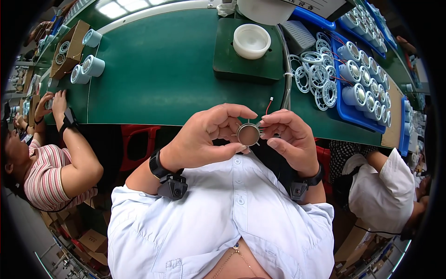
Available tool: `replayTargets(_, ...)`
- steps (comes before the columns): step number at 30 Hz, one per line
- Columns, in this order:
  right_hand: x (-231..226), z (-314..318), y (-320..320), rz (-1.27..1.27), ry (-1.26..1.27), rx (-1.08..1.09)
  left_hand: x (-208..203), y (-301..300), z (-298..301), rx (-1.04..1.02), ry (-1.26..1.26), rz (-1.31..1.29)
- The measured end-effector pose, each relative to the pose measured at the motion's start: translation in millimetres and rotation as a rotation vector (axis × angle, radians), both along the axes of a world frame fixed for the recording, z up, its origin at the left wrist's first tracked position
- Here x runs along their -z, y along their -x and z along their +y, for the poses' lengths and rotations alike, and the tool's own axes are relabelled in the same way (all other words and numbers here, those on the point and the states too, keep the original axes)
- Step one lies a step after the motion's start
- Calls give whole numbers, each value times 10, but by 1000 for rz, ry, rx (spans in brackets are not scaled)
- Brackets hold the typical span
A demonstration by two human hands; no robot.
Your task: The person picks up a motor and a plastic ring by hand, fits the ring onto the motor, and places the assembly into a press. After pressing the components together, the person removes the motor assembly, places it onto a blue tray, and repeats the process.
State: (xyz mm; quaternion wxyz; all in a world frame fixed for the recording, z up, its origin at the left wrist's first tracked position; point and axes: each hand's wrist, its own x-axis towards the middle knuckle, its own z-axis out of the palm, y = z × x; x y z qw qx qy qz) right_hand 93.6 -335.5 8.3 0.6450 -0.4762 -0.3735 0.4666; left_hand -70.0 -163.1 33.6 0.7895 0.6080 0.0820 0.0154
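Note:
In front of my chest, just off the table's near edge, both hands hold a small round disc part (248,135). It has a brown face, a metallic rim and short prongs sticking out around it. A red wire (269,106) with a small white plug at its tip rises behind the part. My left hand (209,135) pinches the left side, thumb below and fingers above. My right hand (292,139) has its fingertips closed at the right edge, by the prongs and the wire. Some fingertips are hidden behind the part.
Ahead stands a green block (225,65) bearing a white round cup (252,42). To the right lie pale blue rings (318,74) and a blue tray (346,109) of cylindrical housings. At left are pale blue cups (93,66), a cardboard box (76,46) and a co-worker (55,172); another co-worker (385,190) sits right.

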Motion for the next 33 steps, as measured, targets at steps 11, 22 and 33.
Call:
replayTargets(11,-25,106,30,13,-7,43,104,32,-7,-122,-96,-46)
replayTargets(22,-35,211,221,69,88,-9,243,36,-35,-182,-25,-90)
replayTargets(33,-28,238,253,145,19,-12,400,89,-57,-271,-210,-234)
